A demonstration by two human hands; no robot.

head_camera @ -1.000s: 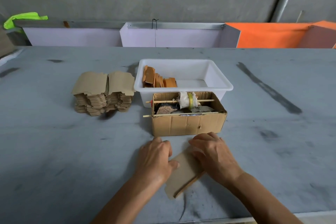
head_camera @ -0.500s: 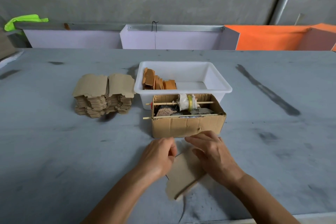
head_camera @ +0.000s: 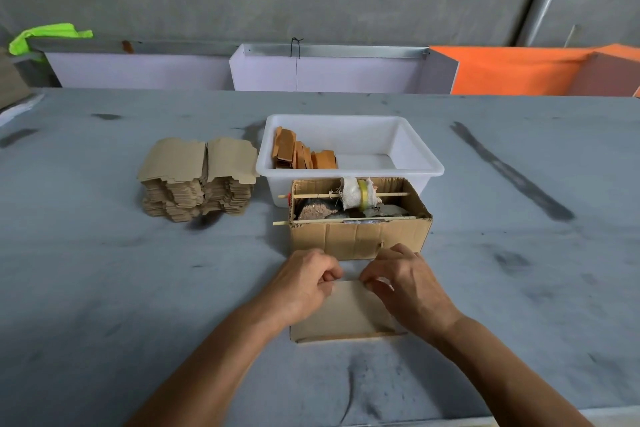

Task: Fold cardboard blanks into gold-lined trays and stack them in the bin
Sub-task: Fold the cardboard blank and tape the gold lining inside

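- Since a second ago the blank (head_camera: 343, 314) has turned from a slant to lie square to the table edge, and both hands have shifted from its sides up to its far edge.
- The left hand (head_camera: 303, 282) has its fingers curled, pinching the blank's far left corner.
- The right hand (head_camera: 403, 282) has its fingers curled too, pinching the far edge just right of the middle.
- The blank lies brown side up on the table (head_camera: 104, 288), just in front of the box (head_camera: 360, 218).
- A darker strip shows along the blank's near edge.
- The box is open-topped, with two thin sticks laid across it; a white cloth roll with a yellow band (head_camera: 358, 192) sits on the far stick.
- What else lies inside the box is too dim to tell.
- The white bin (head_camera: 420, 163) stands touching the box's far side.
- Folded trays (head_camera: 301, 156) stand on edge in the bin's left part, orange-gold faces showing.
- A stack of flat blanks (head_camera: 197, 180) stands just left of the bin.
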